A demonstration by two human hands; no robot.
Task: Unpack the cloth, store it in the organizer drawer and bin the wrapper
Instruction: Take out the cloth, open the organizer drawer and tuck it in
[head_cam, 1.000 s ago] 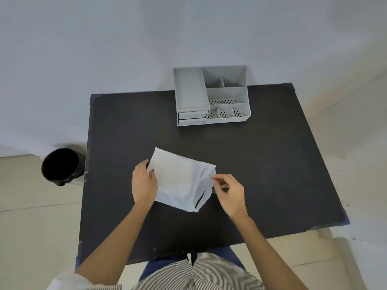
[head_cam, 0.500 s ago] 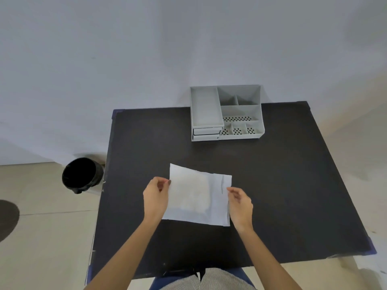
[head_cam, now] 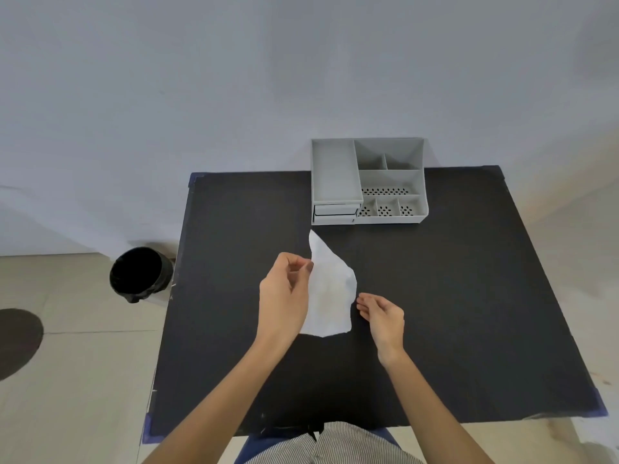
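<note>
A white wrapped cloth packet [head_cam: 330,289] hangs above the middle of the black table [head_cam: 452,296], tilted with one corner pointing up. My left hand [head_cam: 284,296] pinches its upper left edge and lifts it. Just right of the packet's lower edge is my right hand [head_cam: 382,314], fingers apart and loosely curled, holding nothing. The grey organizer [head_cam: 368,182] stands at the table's far edge; its two small drawers [head_cam: 335,212] at the front left are closed. A black bin [head_cam: 140,274] stands on the floor left of the table.
A pale wall rises directly behind the table. Tiled floor lies to the left, with a dark round patch [head_cam: 16,343] at the left edge. Blue tape marks the table corners. My striped clothing shows at the bottom.
My right hand has let go of the packet and drawn slightly away. My left hand has raised the packet and turned it from flat to tilted upright.
</note>
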